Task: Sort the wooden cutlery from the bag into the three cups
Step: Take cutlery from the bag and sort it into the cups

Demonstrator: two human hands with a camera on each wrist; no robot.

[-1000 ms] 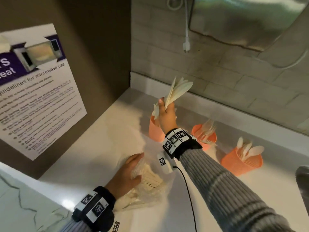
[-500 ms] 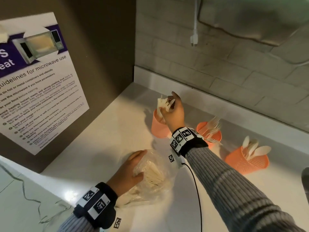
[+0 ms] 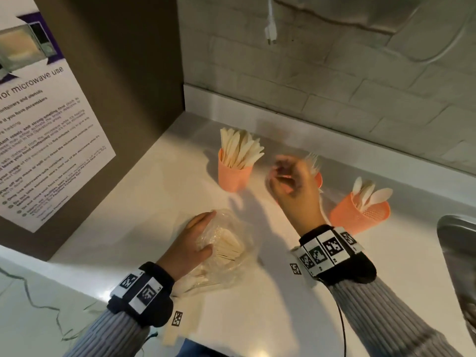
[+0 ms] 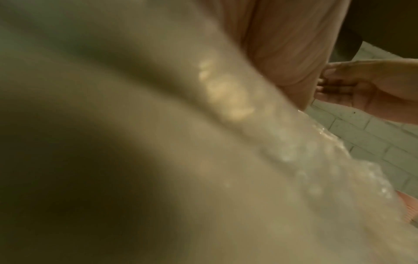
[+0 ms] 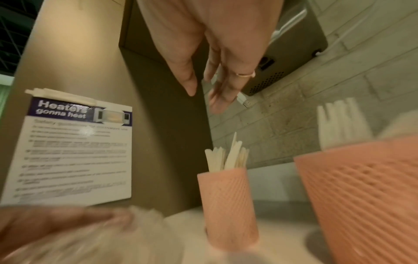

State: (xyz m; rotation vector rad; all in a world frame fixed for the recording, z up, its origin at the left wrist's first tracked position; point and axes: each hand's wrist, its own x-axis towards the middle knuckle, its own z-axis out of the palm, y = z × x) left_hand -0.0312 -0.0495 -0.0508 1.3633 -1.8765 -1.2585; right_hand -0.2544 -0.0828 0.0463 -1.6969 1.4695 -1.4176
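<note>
A clear plastic bag of wooden cutlery lies on the white counter. My left hand grips the bag between thumb and fingers. My right hand hovers blurred and empty, fingers loose, between the left cup and the middle cup. The left cup holds knives, and the middle one holds forks and is partly hidden by my hand. Spoons stand in the right cup. In the right wrist view the right hand is spread above the knife cup.
A brown panel with a microwave poster walls off the left side. A brick wall runs behind the cups, with a plug hanging. A metal object stands at the right edge. Loose wooden pieces lie at the counter's front.
My right hand lowered a bunch of knives into the left cup, let go, and drew back to the right, empty. The left hand stayed on the bag.
</note>
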